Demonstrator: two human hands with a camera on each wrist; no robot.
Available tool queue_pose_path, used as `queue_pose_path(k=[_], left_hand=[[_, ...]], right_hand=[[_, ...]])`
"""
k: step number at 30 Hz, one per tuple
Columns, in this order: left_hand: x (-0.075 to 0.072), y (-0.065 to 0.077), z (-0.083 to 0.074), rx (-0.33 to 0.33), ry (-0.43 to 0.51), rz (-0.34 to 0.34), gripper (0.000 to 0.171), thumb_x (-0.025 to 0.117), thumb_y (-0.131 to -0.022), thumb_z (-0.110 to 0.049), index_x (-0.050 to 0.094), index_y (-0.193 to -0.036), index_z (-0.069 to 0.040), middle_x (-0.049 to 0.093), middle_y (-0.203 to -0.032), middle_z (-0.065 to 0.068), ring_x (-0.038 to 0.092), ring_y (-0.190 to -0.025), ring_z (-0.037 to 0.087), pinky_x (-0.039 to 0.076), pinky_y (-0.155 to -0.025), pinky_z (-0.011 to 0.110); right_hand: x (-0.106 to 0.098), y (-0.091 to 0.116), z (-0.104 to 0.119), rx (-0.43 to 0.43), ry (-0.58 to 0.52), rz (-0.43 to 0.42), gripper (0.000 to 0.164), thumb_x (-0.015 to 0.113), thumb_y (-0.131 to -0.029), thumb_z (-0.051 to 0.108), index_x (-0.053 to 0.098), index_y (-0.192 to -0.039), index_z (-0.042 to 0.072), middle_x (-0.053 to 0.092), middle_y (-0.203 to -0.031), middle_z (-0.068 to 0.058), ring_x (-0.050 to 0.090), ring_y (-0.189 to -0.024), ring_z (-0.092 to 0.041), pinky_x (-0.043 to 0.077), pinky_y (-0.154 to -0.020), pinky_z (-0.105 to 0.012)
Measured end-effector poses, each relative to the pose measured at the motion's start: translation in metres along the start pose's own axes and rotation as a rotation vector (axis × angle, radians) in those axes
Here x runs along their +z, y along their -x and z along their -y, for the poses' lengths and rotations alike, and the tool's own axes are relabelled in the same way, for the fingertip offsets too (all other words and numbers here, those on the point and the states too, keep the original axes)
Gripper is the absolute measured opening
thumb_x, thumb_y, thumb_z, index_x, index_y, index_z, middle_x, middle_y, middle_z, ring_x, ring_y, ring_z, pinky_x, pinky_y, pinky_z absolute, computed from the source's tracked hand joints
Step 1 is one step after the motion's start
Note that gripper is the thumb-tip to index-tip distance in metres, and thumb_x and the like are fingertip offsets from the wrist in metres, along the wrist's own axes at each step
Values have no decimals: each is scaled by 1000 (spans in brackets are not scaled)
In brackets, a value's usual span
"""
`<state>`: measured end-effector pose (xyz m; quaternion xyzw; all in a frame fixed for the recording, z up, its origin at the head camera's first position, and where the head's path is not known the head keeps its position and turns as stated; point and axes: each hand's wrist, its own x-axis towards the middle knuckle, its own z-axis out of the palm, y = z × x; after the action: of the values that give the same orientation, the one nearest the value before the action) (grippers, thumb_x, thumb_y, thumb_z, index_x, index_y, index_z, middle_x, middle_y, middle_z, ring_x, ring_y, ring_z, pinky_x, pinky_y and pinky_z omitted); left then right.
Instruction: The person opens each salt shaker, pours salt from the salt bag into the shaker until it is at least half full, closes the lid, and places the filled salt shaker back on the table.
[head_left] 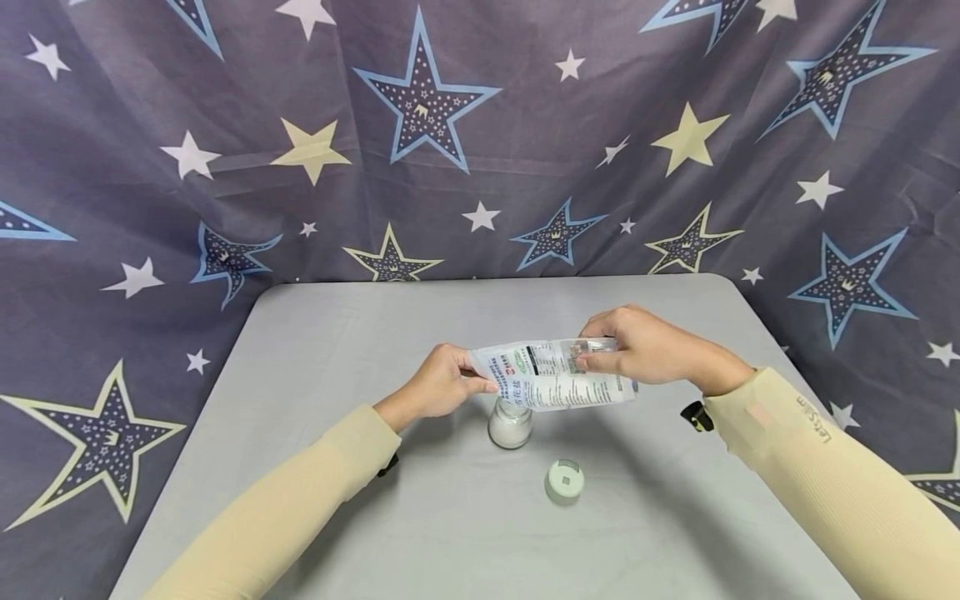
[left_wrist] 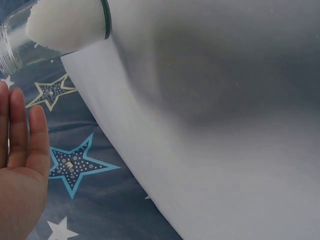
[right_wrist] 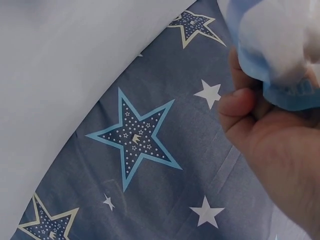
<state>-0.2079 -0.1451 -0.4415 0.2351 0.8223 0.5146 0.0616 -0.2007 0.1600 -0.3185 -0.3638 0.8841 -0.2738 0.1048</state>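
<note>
A white printed bag of salt (head_left: 558, 390) is held sideways between both hands, its left end over a small glass jar (head_left: 510, 429). My left hand (head_left: 441, 383) pinches the bag's left end, with the thumb in front. Farther right, my right hand (head_left: 643, 348) grips the other end. White grains fill much of the jar, as the left wrist view shows in the glass jar (left_wrist: 70, 25); the bag hides its mouth in the head view. In the right wrist view, curled fingers (right_wrist: 237, 106) hold the bag's blue-edged end (right_wrist: 290, 97).
A pale green round lid (head_left: 565, 479) lies on the grey table (head_left: 360, 333), in front of the jar and to its right. Behind the table's far edge hangs a dark cloth (head_left: 480, 167) printed with stars.
</note>
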Motion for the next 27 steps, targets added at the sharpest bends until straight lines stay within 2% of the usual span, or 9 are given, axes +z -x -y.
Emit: queue_pose_path(k=[9, 27], left_hand=[[0, -1, -1, 3, 10, 3, 5, 85, -83, -6, 80, -84, -4, 78, -91, 8, 75, -82, 15, 61, -72, 27], [-1, -1, -2, -3, 16, 3, 5, 85, -83, -6, 80, -84, -4, 78, -89, 8, 74, -80, 14, 61, -69, 26]], right_hand=[[0, -2, 2, 4, 17, 7, 5, 74, -93, 12, 77, -90, 15, 70, -86, 10, 66, -74, -8, 56, -77, -32], [0, -3, 3, -4, 1, 10, 7, 73, -93, 10, 76, -89, 13, 71, -85, 8, 65, -72, -9, 55, -74, -31]])
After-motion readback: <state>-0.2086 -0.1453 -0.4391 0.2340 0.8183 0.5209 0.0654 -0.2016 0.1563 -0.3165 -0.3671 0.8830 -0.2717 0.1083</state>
